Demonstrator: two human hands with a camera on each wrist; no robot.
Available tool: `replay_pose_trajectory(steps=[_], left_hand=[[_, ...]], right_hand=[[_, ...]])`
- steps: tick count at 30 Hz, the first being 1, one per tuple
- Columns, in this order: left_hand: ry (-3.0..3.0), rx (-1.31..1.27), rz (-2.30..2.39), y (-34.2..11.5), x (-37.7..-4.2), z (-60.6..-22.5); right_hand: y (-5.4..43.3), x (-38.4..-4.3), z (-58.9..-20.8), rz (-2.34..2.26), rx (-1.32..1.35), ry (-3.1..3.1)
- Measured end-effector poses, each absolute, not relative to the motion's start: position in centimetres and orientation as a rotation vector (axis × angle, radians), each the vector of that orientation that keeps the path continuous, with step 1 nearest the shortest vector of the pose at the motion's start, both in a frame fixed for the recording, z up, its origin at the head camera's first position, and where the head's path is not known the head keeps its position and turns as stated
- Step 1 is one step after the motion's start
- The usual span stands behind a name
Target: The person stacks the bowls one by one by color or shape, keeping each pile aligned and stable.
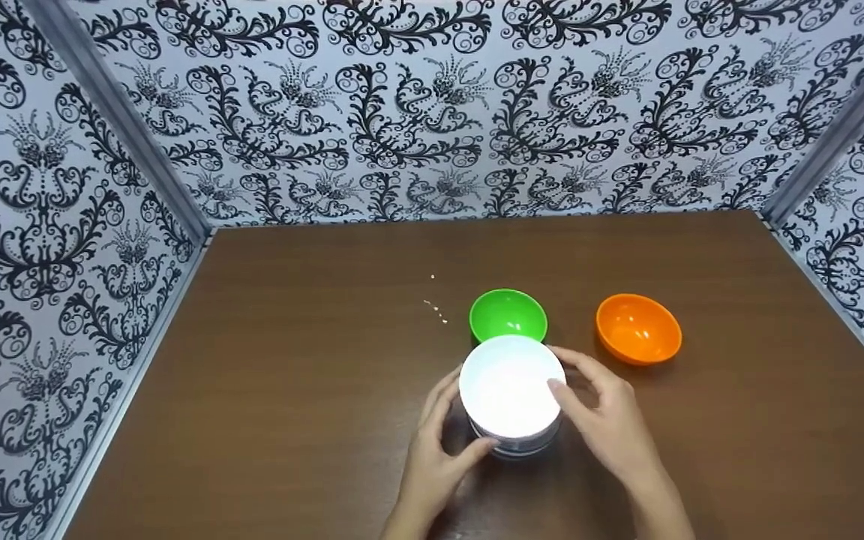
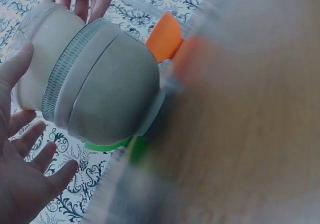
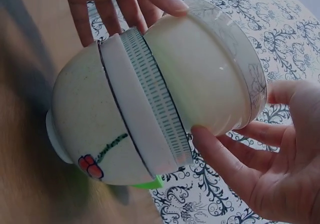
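A white bowl (image 1: pixel 512 386) tops a stack near the front of the table, its bright inside facing up. My left hand (image 1: pixel 432 454) holds its left side, thumb at the front and fingers along the far side. On the right, my right hand (image 1: pixel 612 424) grips it with the thumb over the rim and fingers outside. Below it, in the right wrist view, sits a bowl with a green-dashed band (image 3: pixel 155 83). That one rests in a larger pale bowl (image 3: pixel 80 98) painted with a red flower. How deep the bowls nest is hidden.
A green bowl (image 1: pixel 507 311) stands just behind the stack, partly covered by it. Farther right is an orange bowl (image 1: pixel 638 328). Small white bits (image 1: pixel 436 309) lie on the brown table (image 1: pixel 289 360). Patterned walls (image 1: pixel 447 112) enclose the back and sides.
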State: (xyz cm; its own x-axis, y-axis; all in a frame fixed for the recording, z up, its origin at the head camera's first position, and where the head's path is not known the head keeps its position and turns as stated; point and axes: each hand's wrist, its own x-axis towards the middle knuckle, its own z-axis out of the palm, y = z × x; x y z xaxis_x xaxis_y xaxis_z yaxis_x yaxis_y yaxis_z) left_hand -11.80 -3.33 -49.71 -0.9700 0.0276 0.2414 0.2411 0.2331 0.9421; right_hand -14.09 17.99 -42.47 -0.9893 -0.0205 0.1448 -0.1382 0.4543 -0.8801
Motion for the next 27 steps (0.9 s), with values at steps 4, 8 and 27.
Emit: replay_pose_trajectory(steps=[4,8,27], left_hand=[[-2.357,-0.233,-1.818,-3.5,-11.9,-49.6],[-2.381,-0.239,-1.774,-3.6,-11.9,-49.6],[-2.39,-0.338,-1.717,-3.5,-12.1,-50.2]], right_hand=[[18.2,-13.7,-42.9,1.582,0.269,-2.561],[18.6,-13.4,-43.5,1.469,0.415,-2.576],[19.5,-12.7,-45.2,1.312,0.39,-2.711]])
